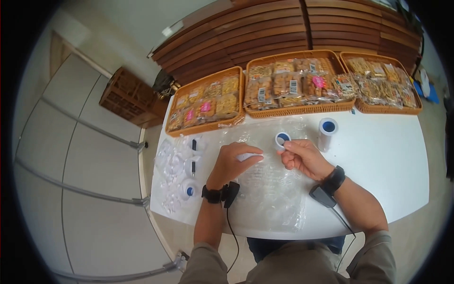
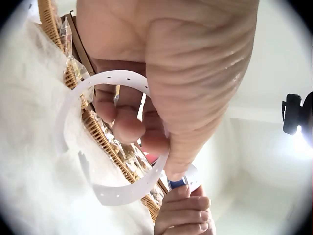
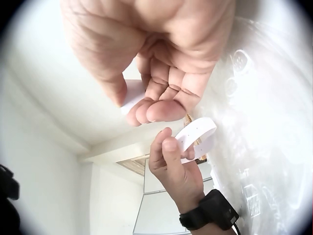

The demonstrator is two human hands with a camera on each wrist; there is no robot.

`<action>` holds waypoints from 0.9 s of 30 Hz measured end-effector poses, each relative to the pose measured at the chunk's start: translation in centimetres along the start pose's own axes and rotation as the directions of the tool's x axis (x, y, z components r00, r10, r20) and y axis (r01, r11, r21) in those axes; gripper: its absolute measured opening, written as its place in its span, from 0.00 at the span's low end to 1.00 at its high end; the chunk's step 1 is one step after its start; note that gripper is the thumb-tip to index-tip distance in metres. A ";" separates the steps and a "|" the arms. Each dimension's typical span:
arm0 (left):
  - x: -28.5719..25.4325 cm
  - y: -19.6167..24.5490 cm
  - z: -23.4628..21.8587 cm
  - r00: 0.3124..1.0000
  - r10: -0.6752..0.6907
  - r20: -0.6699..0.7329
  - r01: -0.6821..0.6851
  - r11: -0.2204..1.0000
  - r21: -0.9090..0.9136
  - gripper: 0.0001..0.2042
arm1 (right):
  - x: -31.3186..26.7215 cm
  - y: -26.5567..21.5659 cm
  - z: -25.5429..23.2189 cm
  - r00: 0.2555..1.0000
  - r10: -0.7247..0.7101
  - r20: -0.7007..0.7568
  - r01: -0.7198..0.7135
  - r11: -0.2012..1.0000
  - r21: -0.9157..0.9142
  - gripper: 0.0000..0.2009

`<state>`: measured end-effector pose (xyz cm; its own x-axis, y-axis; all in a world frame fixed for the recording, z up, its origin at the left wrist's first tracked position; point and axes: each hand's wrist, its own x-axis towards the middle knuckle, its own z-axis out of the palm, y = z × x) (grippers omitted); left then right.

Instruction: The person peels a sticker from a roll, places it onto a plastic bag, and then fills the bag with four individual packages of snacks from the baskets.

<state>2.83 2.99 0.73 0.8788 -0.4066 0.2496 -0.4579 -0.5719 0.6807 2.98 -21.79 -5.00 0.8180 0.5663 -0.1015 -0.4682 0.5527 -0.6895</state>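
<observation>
My left hand (image 1: 228,163) holds a curled white strip (image 2: 122,195) with small holes between thumb and fingers; the strip loops round in the left wrist view. To its right, my right hand (image 1: 305,158) grips a white roll with a blue core (image 1: 283,138), thumb at its rim. In the right wrist view the strip (image 3: 195,128) hangs from my left hand, apart from the roll (image 3: 133,94). Beneath both hands lies clear plastic (image 1: 265,199) on the white table (image 1: 378,165).
Three wicker baskets (image 1: 302,111) of packaged snacks line the back. Another white roll (image 1: 326,137) stands at the right. On the left are a roll (image 1: 188,190), two black pens (image 1: 193,168) and crumpled white pieces (image 1: 170,161). Cables hang from both wrists.
</observation>
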 end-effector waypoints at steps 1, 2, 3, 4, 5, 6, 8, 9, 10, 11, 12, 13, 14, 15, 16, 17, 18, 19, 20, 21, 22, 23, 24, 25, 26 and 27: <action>0.1 0.0 0.2 1.000 -0.010 0.001 0.010 1.000 -0.028 0.07 | 0.1 0.0 -0.1 1.000 0.008 0.007 -0.008 1.000 -0.001 0.16; 0.2 0.2 0.3 1.000 -0.025 -0.001 0.024 0.998 -0.055 0.06 | 0.2 0.0 -0.3 1.000 0.009 0.018 -0.009 1.000 0.001 0.16; 0.1 0.2 0.4 0.999 -0.042 -0.006 0.042 0.996 -0.083 0.06 | 0.2 0.1 -0.4 1.000 0.002 0.012 -0.002 1.000 0.004 0.16; 0.0 0.1 0.5 0.999 -0.028 -0.033 0.024 0.993 -0.116 0.06 | 0.2 0.0 -0.3 1.000 -0.004 0.007 0.004 1.000 0.006 0.16; -0.2 -0.1 0.5 0.998 -0.016 -0.060 0.007 0.989 -0.148 0.06 | 0.2 0.0 -0.2 1.000 -0.008 0.002 0.008 1.000 0.009 0.16; -0.3 -0.3 0.7 0.996 -0.008 -0.087 -0.008 0.984 -0.181 0.07 | 0.3 0.0 -0.2 1.000 -0.009 -0.003 0.009 1.000 0.015 0.17; -0.3 -0.3 1.0 0.993 0.050 -0.105 -0.069 0.982 -0.179 0.08 | 0.3 0.0 -0.2 1.000 -0.010 -0.010 0.010 1.000 0.026 0.17; -0.2 -0.3 1.2 0.990 0.077 -0.115 -0.097 0.980 -0.176 0.09 | 0.3 0.0 -0.2 1.000 -0.019 -0.012 0.020 1.000 0.015 0.17; -0.1 -0.3 1.3 0.987 0.100 -0.123 -0.118 0.981 -0.156 0.10 | 0.3 0.0 -0.2 1.000 -0.026 -0.013 0.026 1.000 0.004 0.17; 0.1 -0.1 1.5 0.984 0.121 -0.131 -0.139 0.981 -0.135 0.12 | 0.3 0.0 -0.3 0.999 -0.032 -0.011 0.032 0.999 -0.007 0.17; 0.2 -0.1 1.6 0.980 0.144 -0.139 -0.160 0.981 -0.113 0.13 | 0.4 0.1 -0.5 0.999 -0.029 0.021 0.029 1.000 -0.001 0.16; 0.1 -0.3 1.7 0.977 0.157 -0.144 -0.173 0.980 -0.102 0.14 | 0.5 0.1 -0.5 1.000 -0.021 0.001 0.021 1.000 -0.011 0.16; 0.1 -0.4 1.7 0.974 0.173 -0.148 -0.188 0.978 -0.091 0.15 | 0.5 0.2 -0.5 1.000 -0.016 -0.019 0.015 1.000 -0.022 0.16; 0.1 -0.5 1.7 0.969 0.191 -0.153 -0.205 0.975 -0.080 0.16 | 0.5 0.2 -0.4 0.999 -0.012 -0.039 0.010 0.999 -0.035 0.16; 0.2 -0.7 1.7 0.963 0.219 -0.157 -0.230 0.971 -0.058 0.16 | 0.5 0.2 -0.4 0.999 -0.014 -0.050 0.012 0.999 -0.038 0.16; 0.2 -0.7 1.6 0.956 0.246 -0.160 -0.255 0.966 -0.035 0.16 | 0.6 0.2 -0.3 0.998 -0.017 -0.060 0.015 0.999 -0.041 0.16; 0.1 -0.8 1.6 0.948 0.273 -0.162 -0.279 0.960 -0.013 0.17 | 0.6 0.2 -0.3 0.997 -0.019 -0.071 0.016 0.999 -0.044 0.17; 0.0 -0.7 1.5 0.957 0.250 -0.148 -0.255 0.967 -0.012 0.16 | 0.6 0.2 -0.3 0.998 -0.012 -0.069 0.008 0.998 -0.058 0.17; -0.2 -0.6 1.5 0.965 0.227 -0.133 -0.231 0.973 -0.011 0.16 | 0.5 0.3 -0.2 0.998 -0.005 -0.067 0.000 0.997 -0.072 0.17; -0.4 -0.5 1.5 0.972 0.204 -0.117 -0.206 0.978 -0.010 0.16 | 0.5 0.3 -0.2 0.998 0.002 -0.066 -0.008 0.996 -0.084 0.17; -0.5 -0.7 1.6 0.973 0.205 -0.104 -0.209 0.978 -0.024 0.16 | 0.4 0.4 -0.1 0.998 0.003 -0.056 -0.008 0.995 -0.095 0.17; -0.5 -0.9 1.7 0.974 0.207 -0.092 -0.211 0.977 -0.038 0.15 | 0.4 0.4 0.0 0.999 0.003 -0.045 -0.008 0.994 -0.106 0.17; -0.5 -1.0 1.7 0.975 0.209 -0.081 -0.213 0.976 -0.050 0.14 | 0.4 0.4 0.0 0.999 0.004 -0.033 -0.008 0.993 -0.118 0.18; -0.5 -0.7 1.8 0.976 0.201 -0.083 -0.205 0.978 -0.044 0.13 | 0.4 0.4 0.0 0.999 0.004 -0.033 -0.008 0.992 -0.125 0.18; -0.4 -0.2 2.0 0.977 0.194 -0.085 -0.198 0.979 -0.037 0.12 | 0.4 0.4 0.0 0.999 0.003 -0.034 -0.008 0.991 -0.132 0.18; -0.4 0.1 2.1 0.978 0.188 -0.088 -0.191 0.981 -0.031 0.11 | 0.4 0.4 0.0 0.999 0.002 -0.034 -0.007 0.990 -0.140 0.18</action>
<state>2.16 1.55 -0.77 0.7857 -0.4421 0.4327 -0.6129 -0.4615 0.6414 3.13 -21.36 -5.34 0.8276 0.5466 -0.1274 -0.4225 0.4573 -0.7826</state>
